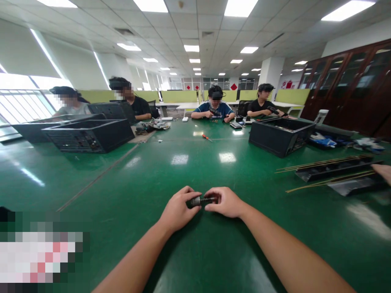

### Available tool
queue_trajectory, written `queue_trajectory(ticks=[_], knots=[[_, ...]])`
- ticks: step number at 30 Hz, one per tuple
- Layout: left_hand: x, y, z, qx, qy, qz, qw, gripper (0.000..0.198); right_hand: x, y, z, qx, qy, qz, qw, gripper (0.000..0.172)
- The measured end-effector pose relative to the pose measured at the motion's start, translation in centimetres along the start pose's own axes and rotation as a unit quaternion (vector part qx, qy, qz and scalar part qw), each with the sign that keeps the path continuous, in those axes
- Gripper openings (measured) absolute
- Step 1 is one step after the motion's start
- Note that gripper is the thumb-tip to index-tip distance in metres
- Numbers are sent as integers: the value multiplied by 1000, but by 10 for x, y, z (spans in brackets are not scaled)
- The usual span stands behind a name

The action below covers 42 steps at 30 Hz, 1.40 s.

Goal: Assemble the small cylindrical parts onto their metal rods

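Note:
Just above the green tabletop, my left hand is closed round the thick end of a dark cylindrical part with a grey metal collar. A thin ridged shaft runs from that collar to the right. My right hand is closed round the shaft's far end, its thumb and fingers curled about it. The part lies roughly level between both hands. Fingers hide its two ends, and its exact kind cannot be made out.
On the green table stand black computer cases at left and another case at right. A red-handled screwdriver lies ahead. Thin brass-coloured rods and dark channels lie at right, near another person's hand. Several people sit opposite.

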<state>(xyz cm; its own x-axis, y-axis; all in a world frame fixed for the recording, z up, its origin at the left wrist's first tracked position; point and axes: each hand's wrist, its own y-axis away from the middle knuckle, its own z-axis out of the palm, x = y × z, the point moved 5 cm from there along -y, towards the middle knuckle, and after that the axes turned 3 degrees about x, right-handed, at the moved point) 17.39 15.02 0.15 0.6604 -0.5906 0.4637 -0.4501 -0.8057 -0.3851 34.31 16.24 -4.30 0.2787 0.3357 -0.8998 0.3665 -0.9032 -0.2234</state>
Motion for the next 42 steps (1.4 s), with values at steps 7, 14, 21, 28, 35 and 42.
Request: queue_trajectory(ticks=[7,14,21,28,35,42], knots=[[-3,1,4,2,59,2,998,34,-8,2,0,3,84,-13,996,22],[0,3,5,36,96,15,995,27,-15,4,4,-1,119,-29,993,20],[-1,4,6,46,106,7,993,25,-18,5,4,-8,106,-18,994,23],[-2,4,7,47,102,0,994,25,-16,4,4,-9,98,-21,995,20],[-4,4,7,50,104,-1,993,26,-18,4,2,-5,100,-22,995,21],[-4,3,7,43,102,-7,994,25,-15,3,3,-9,116,-21,993,22]])
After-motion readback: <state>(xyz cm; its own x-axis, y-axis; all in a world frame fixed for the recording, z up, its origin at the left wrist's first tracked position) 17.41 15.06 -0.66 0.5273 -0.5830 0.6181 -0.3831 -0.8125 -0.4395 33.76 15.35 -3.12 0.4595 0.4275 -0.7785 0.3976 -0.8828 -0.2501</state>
